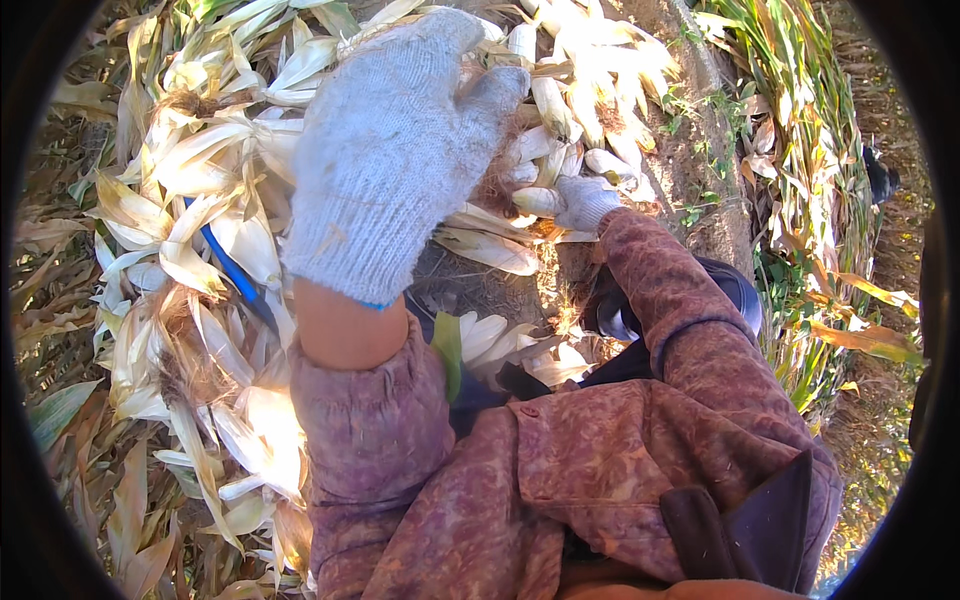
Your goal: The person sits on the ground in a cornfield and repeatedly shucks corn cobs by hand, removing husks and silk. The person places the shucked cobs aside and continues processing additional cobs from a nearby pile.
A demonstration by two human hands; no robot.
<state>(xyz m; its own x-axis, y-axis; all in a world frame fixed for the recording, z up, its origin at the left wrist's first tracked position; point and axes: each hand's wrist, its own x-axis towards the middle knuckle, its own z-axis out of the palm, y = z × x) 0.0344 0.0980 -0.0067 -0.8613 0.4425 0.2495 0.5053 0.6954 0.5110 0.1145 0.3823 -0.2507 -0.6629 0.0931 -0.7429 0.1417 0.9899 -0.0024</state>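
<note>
My left hand (390, 150), in a white knitted glove, is raised close to the camera with its back towards me. Its thumb stands apart from the fingers and nothing shows between them, though the palm is hidden. Lower and to the right, my gloved right hand (589, 204) is closed around one end of a pale ear of corn (538, 201). More ears in dry husks (555, 105) lie just beyond it. Brown corn silk (499, 184) hangs between the hands. A husk-covered ear (491, 251) lies on the ground below them.
Opened husks (225, 172) are heaped along the left, with a blue, rod-like thing (232, 266) partly buried among them. Dry leaves (67, 300) cover the ground farther left. Bare soil (701, 150) and a long bank of corn stalks (825, 187) run along the right.
</note>
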